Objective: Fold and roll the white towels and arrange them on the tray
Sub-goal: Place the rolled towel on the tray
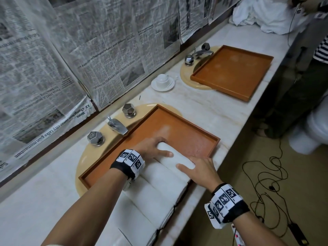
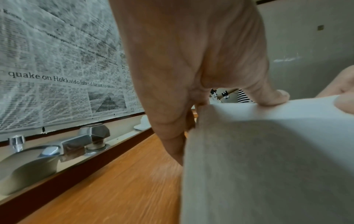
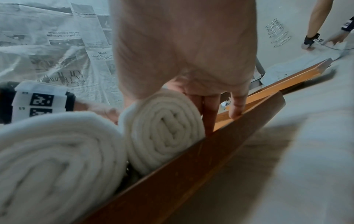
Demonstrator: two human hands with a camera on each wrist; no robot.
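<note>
A brown tray (image 1: 177,125) lies over the near sink. Several rolled white towels (image 1: 147,196) lie side by side at its near end. Both hands hold the farthest rolled towel (image 1: 175,158) down in the tray. My left hand (image 1: 160,145) grips its left end, thumb on top and fingers curled round the far side. My right hand (image 1: 195,163) grips the right end, thumb on top. In the right wrist view the roll's spiral end (image 3: 164,130) sits against the tray rim (image 3: 191,174), the fingers (image 3: 208,115) reaching down behind it. The left wrist view shows the thumb (image 2: 272,97) on the towel (image 2: 268,166).
A faucet (image 1: 117,126) stands just behind the tray. A second brown tray (image 1: 230,71) covers the far sink, with a cup and saucer (image 1: 162,81) between the sinks. A pile of white towels (image 1: 266,15) and another person (image 1: 319,50) are at the far right. Cables (image 1: 266,174) lie on the floor.
</note>
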